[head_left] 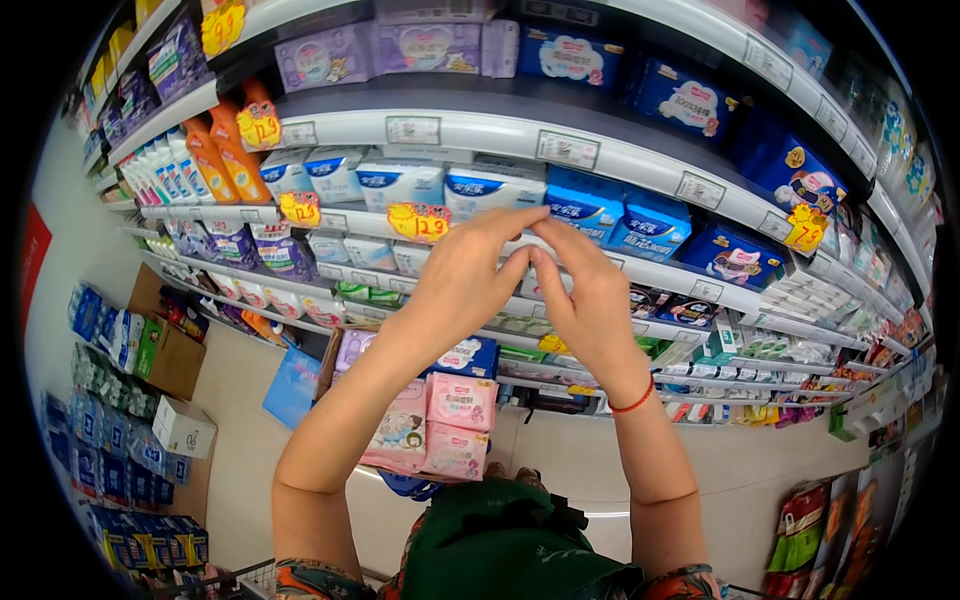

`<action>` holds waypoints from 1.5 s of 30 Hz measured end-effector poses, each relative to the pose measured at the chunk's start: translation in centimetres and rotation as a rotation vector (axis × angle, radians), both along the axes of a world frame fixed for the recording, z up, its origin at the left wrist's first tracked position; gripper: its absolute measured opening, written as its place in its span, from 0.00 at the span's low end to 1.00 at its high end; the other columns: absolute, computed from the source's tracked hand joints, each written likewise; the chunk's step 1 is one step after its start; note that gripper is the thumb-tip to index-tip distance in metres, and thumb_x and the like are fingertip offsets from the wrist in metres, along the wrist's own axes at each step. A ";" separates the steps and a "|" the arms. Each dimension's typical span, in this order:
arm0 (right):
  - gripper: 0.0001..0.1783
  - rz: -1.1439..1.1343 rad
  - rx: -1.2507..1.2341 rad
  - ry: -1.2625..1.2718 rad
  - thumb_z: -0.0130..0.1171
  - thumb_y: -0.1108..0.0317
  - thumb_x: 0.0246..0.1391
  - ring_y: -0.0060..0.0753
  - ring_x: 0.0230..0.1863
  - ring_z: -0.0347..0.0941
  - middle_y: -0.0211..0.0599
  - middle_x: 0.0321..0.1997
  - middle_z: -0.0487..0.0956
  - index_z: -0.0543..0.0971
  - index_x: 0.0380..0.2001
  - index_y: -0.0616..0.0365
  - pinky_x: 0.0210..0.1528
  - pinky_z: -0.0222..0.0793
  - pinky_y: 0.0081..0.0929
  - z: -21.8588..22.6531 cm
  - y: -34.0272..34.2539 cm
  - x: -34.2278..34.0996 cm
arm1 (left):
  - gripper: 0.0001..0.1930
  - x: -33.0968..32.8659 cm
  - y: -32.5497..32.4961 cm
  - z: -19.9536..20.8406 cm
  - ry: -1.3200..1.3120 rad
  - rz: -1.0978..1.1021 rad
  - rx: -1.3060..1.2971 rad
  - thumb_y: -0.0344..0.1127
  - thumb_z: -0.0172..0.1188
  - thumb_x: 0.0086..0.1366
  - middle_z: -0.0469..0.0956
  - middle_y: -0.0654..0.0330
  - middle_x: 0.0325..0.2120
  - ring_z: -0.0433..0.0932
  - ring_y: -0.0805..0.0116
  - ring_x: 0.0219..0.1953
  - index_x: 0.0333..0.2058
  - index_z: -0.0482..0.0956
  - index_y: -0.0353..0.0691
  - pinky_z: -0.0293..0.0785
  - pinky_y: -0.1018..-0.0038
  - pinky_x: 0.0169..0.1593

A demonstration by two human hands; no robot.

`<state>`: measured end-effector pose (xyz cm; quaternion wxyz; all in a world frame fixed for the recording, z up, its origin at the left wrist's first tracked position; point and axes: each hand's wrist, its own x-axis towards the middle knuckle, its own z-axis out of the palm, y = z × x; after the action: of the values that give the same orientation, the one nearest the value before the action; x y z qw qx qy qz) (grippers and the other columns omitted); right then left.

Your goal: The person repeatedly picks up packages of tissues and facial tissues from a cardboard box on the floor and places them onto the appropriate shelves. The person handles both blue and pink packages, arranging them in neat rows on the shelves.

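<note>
Both arms reach up in front of a store shelf. My left hand [465,280] and my right hand [590,305] meet, index fingertips and thumb tips touching, so the fingers frame a small gap. Each has its fingers stretched out, and no object shows in either. A thin red cord bracelet [633,395] circles my right wrist. Behind the hands stand white-and-blue packs [495,188] and bright blue packs [585,205]; whether I touch the shelf cannot be told. Below, an open carton [326,362] holds pink packs [460,402] and a dark blue pack [470,355].
Price labels line the shelf edge [500,130]. Purple packs [430,47] sit on the upper shelf, and orange bottles [215,160] stand at the left. A white box [184,428] and bundled packs [115,470] lie at the lower left. My green apron [500,550] shows below.
</note>
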<state>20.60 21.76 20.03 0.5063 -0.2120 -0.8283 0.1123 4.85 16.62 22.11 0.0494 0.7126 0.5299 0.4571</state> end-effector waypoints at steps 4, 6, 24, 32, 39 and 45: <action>0.14 0.039 -0.081 -0.055 0.59 0.70 0.59 0.54 0.47 0.79 0.51 0.49 0.81 0.78 0.47 0.66 0.48 0.75 0.41 -3.1 -1.6 -2.3 | 0.23 -2.3 -2.2 -3.4 -0.085 0.012 -0.089 0.23 0.60 0.61 0.81 0.51 0.44 0.81 0.61 0.43 0.56 0.77 0.40 0.75 0.72 0.40; 0.14 0.051 -0.132 -0.076 0.58 0.69 0.59 0.55 0.46 0.78 0.52 0.49 0.81 0.78 0.47 0.66 0.48 0.74 0.42 -4.3 -2.5 -3.1 | 0.23 -3.3 -2.9 -5.0 -0.077 0.028 -0.142 0.23 0.60 0.61 0.81 0.51 0.44 0.81 0.60 0.43 0.56 0.77 0.40 0.75 0.71 0.40; 0.15 -0.048 -0.487 -0.303 0.56 0.66 0.61 0.55 0.45 0.78 0.51 0.47 0.81 0.79 0.47 0.63 0.47 0.74 0.43 -16.8 -6.1 -7.3 | 0.22 -9.7 -5.8 -19.6 -0.248 0.036 -0.544 0.29 0.62 0.62 0.82 0.49 0.44 0.83 0.58 0.41 0.56 0.76 0.36 0.78 0.68 0.46; 0.16 -0.233 -0.620 -0.364 0.56 0.65 0.61 0.57 0.46 0.78 0.55 0.47 0.81 0.79 0.46 0.64 0.49 0.73 0.44 -22.5 -5.3 -6.4 | 0.26 -12.5 -5.7 -24.9 -0.110 0.146 -0.720 0.38 0.66 0.60 0.80 0.45 0.48 0.80 0.54 0.45 0.56 0.76 0.35 0.76 0.63 0.50; 0.21 -0.316 -0.823 -0.410 0.57 0.62 0.60 0.59 0.47 0.78 0.60 0.47 0.80 0.77 0.50 0.68 0.52 0.73 0.44 -25.2 -4.7 -5.9 | 0.31 -13.9 -4.9 -26.8 -0.062 0.138 -0.834 0.43 0.66 0.60 0.78 0.39 0.51 0.79 0.48 0.51 0.55 0.74 0.26 0.75 0.63 0.54; 0.30 -0.358 -1.017 -0.372 0.60 0.56 0.57 0.56 0.47 0.79 0.59 0.47 0.81 0.74 0.56 0.69 0.51 0.74 0.43 -27.1 -3.9 -5.8 | 0.30 -14.4 -3.6 -28.3 -0.099 0.087 -0.987 0.44 0.67 0.60 0.80 0.39 0.46 0.80 0.49 0.48 0.52 0.75 0.24 0.76 0.65 0.52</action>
<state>14.83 17.86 -7.06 0.1971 -0.5824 -0.6963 0.3702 -9.52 12.99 -6.16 0.3869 0.5588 0.7094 0.1867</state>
